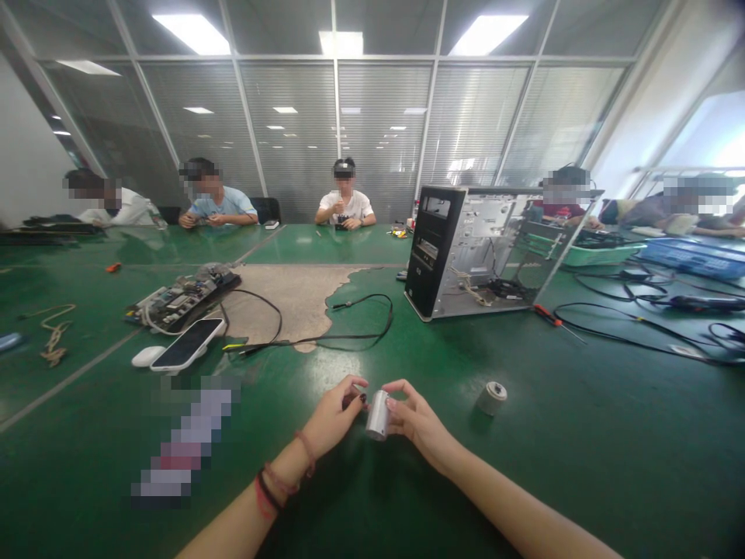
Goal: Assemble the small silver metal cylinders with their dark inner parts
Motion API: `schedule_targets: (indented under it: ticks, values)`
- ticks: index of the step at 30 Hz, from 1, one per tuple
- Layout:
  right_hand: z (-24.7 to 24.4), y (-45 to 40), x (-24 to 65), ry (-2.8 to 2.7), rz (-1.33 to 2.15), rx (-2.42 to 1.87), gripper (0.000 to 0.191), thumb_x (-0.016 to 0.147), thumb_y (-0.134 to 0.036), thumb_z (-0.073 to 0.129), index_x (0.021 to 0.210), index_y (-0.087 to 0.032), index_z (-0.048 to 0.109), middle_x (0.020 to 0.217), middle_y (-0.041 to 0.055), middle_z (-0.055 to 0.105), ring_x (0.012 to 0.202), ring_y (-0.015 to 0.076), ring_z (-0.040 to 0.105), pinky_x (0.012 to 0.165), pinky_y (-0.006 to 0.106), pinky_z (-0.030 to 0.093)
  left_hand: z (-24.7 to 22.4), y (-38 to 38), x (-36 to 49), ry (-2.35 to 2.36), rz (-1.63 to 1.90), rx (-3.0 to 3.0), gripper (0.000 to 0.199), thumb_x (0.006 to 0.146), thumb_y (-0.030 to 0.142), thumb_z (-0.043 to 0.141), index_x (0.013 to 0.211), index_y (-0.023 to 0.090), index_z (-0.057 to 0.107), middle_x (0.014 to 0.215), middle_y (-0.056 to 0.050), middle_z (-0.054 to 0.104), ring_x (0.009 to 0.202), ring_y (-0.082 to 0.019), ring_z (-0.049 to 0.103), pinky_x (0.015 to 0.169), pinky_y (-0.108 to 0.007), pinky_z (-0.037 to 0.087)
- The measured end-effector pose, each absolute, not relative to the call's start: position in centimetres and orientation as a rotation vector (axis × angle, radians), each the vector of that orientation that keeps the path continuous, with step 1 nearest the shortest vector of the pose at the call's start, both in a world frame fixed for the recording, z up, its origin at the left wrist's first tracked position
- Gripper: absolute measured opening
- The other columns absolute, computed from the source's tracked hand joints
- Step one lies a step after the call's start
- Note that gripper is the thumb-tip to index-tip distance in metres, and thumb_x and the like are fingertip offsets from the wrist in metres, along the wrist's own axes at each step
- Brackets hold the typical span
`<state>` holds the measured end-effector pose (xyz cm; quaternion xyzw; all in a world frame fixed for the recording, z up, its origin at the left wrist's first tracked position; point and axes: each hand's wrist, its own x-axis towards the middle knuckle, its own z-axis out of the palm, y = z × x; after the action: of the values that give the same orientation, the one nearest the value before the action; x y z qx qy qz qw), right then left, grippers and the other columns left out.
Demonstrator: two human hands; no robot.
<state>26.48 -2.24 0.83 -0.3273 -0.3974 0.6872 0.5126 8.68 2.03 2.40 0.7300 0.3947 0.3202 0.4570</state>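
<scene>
The green table (pixel 500 497) is the largest surface here, and it carries the computer case (pixel 436 248), which stands upright with an open side exposing its metal interior; its flat base probably keeps it steady. Left of the case, well apart, lies the long circuit assembly (pixel 183 299), low and flat, seemingly set aside within reach.

Both hands are on the wearer's side of the case, towards its left. The right hand (pixel 416 419) has its thumb and fingers closed on the silver cylinder (pixel 377 419), gripping it by the wall, likely so that its ends stay uncovered. The left hand (pixel 334 411) has its fingers curled inward, pinching what looks like a small dark piece; whether that touches the cylinder I cannot tell.

The phone (pixel 189 344) lies left of the case, nearer the wearer, apart from the hands. The screwdriver (pixel 545 314) rests just beside the case's lower right corner. The silver cylinder is held slightly tilted, to the near left of the case. The round part (pixel 493 396) sits directly on the wearer's side of the case. The small dark piece (pixel 363 398) is beside the cylinder, left of the case.
</scene>
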Motion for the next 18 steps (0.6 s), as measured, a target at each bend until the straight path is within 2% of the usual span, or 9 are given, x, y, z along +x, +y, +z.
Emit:
schedule_targets:
  ticks: [4, 8, 14, 18]
  values:
    - [0.77, -2.08, 26.42, -1.036, 1.588, -0.815, 0.039, 0.074, -0.042, 0.067, 0.095, -0.021, 0.043, 0.075, -0.0001, 0.066, 0.067, 0.0152, 0.066, 0.062, 0.028, 0.05, 2.23, 2.07, 8.87, 0.876, 0.765, 1.582, 0.026, 0.085, 0.036, 0.046, 0.1, 0.016, 0.052, 0.072, 0.0, 0.058, 0.065, -0.014, 0.059, 0.062, -0.027, 0.047]
    - [0.6, -2.04, 26.46, -1.152, 1.49, -0.797, 0.036, 0.076, -0.041, 0.065, 0.095, -0.022, 0.042, 0.076, -0.001, 0.064, 0.067, 0.0147, 0.064, 0.062, 0.029, 0.05, 1.95, 2.04, 9.14, 0.845, 0.702, 1.472, 0.036, 0.078, 0.044, 0.056, 0.101, 0.016, 0.049, 0.076, 0.001, 0.055, 0.056, -0.012, 0.058, 0.05, -0.024, 0.046]
    - [0.38, -2.47, 26.46, -1.282, 1.309, -0.887, 0.028, 0.08, -0.035, 0.061, 0.099, -0.023, 0.044, 0.086, 0.0007, 0.062, 0.077, 0.0148, 0.063, 0.069, 0.029, 0.05, 1.98, 1.61, 9.33, 0.801, 0.674, 1.505, 0.045, 0.068, 0.036, 0.071, 0.102, 0.015, 0.049, 0.089, -0.003, 0.056, 0.064, -0.011, 0.059, 0.057, -0.024, 0.047]
    - [0.16, -2.34, 26.58, -1.319, 1.249, -0.955, 0.028, 0.081, -0.035, 0.06, 0.101, -0.023, 0.045, 0.086, 0.0008, 0.062, 0.074, 0.0145, 0.062, 0.066, 0.028, 0.05, 1.76, 1.42, 9.45, 0.795, 0.666, 1.521, 0.044, 0.065, 0.028, 0.074, 0.099, 0.015, 0.049, 0.089, -0.002, 0.055, 0.067, -0.011, 0.057, 0.058, -0.023, 0.045]
